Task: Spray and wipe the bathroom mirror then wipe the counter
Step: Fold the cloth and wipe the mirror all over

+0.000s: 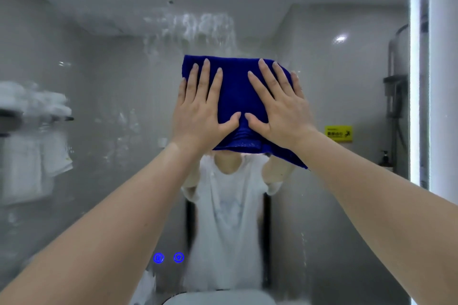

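Now: both hands up on the mirror [111,168], cloth betw. them and the glass.

- Blue cloth [235,86]: folded, flat against the mirror, upper centre of view. Lower edge hangs loose below the wrists; one corner trails down to the R.
- Left hand [200,109]: palm flat on L half of cloth, fingers straight and spread, pointing up. No curl, no pinch, just pressing.
- Right hand [280,109]: same on R half, fingers splayed wide, palm down on the fabric. Thumbs of both hands nearly meet at cloth's middle.
- Wet streaks [198,30] on the glass just above the cloth; more droplets higher up nr a ceiling-light reflection. Glass looks hazy to the L as well.
- Lit strip [414,82] runs vertically down the mirror's R side.
- Two blue round icons [158,258] glow low on the glass, side by side.
- Reflected: white T-shirt [228,218] below the cloth, white towels [32,99] on a rack far L, yellow sign [338,134] and a pump bottle [385,160] to the R.
- White rounded obj. [218,298] at bottom edge; can't tell what it is.
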Tool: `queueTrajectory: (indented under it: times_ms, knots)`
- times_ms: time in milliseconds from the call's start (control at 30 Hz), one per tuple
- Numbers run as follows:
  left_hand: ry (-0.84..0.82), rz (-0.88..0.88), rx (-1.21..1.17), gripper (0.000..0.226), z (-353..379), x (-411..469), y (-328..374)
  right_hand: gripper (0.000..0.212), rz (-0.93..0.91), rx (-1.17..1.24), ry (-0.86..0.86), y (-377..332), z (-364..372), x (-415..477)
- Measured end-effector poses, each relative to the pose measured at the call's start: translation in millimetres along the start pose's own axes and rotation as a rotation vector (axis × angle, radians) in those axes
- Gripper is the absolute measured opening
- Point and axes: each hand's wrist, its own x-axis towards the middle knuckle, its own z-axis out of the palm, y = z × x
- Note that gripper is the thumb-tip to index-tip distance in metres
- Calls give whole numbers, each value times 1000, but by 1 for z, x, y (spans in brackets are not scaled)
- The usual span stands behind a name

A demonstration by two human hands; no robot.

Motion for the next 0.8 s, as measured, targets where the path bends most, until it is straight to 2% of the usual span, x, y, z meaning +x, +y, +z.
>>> queueTrajectory:
  times_ms: [300,500,800]
  knots:
    - [-79,62,-9,87,5,-63,6,76,82,38,-29,-30,21,-72]
    - [-106,31,-4,87,13,-118,17,75,51,33,-21,-46,35,-119]
    - [-101,23,-4,89,13,-119,17,74,13,28,31,-44,38,-120]
